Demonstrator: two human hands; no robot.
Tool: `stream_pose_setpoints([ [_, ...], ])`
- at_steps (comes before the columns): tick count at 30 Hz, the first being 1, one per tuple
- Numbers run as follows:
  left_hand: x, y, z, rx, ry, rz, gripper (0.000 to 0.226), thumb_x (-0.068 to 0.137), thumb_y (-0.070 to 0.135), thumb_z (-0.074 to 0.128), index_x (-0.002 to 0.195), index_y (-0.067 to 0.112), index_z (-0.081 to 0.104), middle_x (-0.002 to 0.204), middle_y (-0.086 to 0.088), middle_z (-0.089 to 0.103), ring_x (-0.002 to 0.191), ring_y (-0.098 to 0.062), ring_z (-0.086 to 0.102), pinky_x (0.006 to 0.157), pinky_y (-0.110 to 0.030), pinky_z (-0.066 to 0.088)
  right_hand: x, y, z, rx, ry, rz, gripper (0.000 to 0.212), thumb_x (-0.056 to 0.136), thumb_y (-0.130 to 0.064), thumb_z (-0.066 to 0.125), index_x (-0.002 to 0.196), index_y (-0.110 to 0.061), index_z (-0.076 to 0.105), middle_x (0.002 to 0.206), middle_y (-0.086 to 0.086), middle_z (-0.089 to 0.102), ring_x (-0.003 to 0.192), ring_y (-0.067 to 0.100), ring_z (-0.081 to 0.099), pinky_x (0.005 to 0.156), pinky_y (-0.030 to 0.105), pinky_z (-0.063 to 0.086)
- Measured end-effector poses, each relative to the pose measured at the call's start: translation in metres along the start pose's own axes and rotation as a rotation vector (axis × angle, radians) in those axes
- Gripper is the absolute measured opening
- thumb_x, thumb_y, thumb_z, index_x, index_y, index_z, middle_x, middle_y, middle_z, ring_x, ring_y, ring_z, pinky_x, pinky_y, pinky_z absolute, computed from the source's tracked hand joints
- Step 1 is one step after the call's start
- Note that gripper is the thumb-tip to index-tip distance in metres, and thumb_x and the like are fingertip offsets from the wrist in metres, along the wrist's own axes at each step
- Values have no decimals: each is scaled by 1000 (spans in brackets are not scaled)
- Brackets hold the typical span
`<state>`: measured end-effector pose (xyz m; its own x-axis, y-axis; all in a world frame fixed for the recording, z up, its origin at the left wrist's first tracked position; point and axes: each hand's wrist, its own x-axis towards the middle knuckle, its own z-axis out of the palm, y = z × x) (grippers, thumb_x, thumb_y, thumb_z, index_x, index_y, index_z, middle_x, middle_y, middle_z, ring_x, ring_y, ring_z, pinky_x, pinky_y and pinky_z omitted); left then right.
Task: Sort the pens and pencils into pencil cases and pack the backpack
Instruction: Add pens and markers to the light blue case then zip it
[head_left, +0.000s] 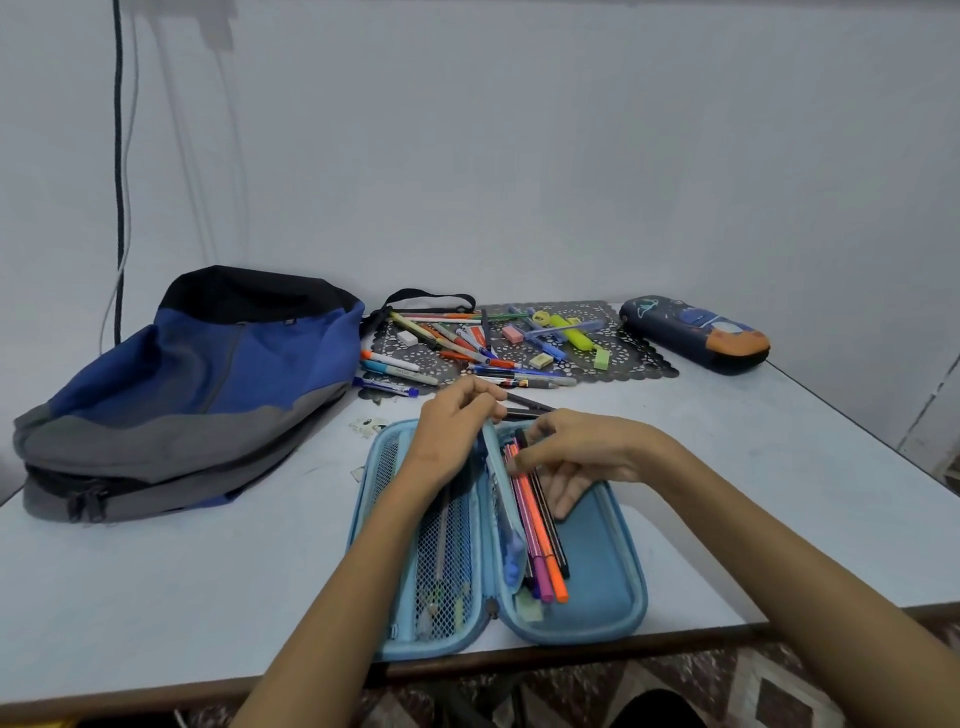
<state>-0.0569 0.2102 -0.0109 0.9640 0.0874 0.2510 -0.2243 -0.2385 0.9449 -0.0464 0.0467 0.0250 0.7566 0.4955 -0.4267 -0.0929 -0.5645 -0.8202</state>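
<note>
Pens with orange, pink, purple and black barrels (544, 530) lie side by side in the right half of a light blue hard-shell pencil case (602, 577), which is spread open flat at the near edge of the pale surface (156, 597). Its left half carries a mesh pocket (454, 540) with a few small items inside, too blurred to name. A light blue centre flap (500, 499) stands between the halves.

A blue, grey and black fabric backpack (197, 395) lies on its side at the left, well apart from the open case. A dark navy printed pencil case (696, 332) sits closed at the far right. Between them a dark lace-patterned mat (639, 358) bears a loose pile of pens, highlighters and erasers (467, 343).

Both forearms reach in from the near edge. The left hand (457, 421) hovers over the far end of the open case, its fingers curled and pinching two dark slim pens (527, 408) that point to the right. The right hand (576, 462) is bent down over the right half, fingertips (563, 501) on the case lining just beside the coloured pens; whether it grips one cannot be told.
</note>
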Motion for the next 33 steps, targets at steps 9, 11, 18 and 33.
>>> stream_pose_setpoints([
  [9, -2, 1, -1, 27, -12, 8, 23, 93, 5, 47, 88, 17, 66, 83, -3, 69, 83, -14, 63, 91, -38, 49, 1, 0, -18, -196, 124, -53, 63, 81, -11, 77, 134, -3, 44, 73, 21, 70, 53, 27, 67, 50, 30, 56],
  [11, -2, 2, 0, 28, -13, 11, 23, 93, 4, 47, 87, 16, 66, 83, -3, 68, 82, -13, 63, 91, -37, 49, 6, 0, -17, -235, 160, -84, 49, 78, -10, 78, 121, -7, 54, 74, 20, 69, 55, 26, 67, 54, 32, 59],
  [18, -2, 1, 0, 42, -13, 22, 25, 93, 4, 47, 85, 17, 66, 82, -4, 69, 82, -15, 63, 91, -38, 49, 14, 3, -12, -311, 149, -68, 33, 79, -9, 78, 102, -8, 55, 75, 19, 70, 54, 25, 63, 51, 31, 56],
  [33, -2, 2, 0, 60, -17, 35, 24, 92, 3, 47, 85, 15, 67, 84, -6, 69, 84, -15, 64, 88, -34, 49, 27, 5, 1, -697, 255, -349, 22, 88, -29, 68, 104, -15, 68, 98, -2, 64, 88, 13, 58, 79, 31, 49],
])
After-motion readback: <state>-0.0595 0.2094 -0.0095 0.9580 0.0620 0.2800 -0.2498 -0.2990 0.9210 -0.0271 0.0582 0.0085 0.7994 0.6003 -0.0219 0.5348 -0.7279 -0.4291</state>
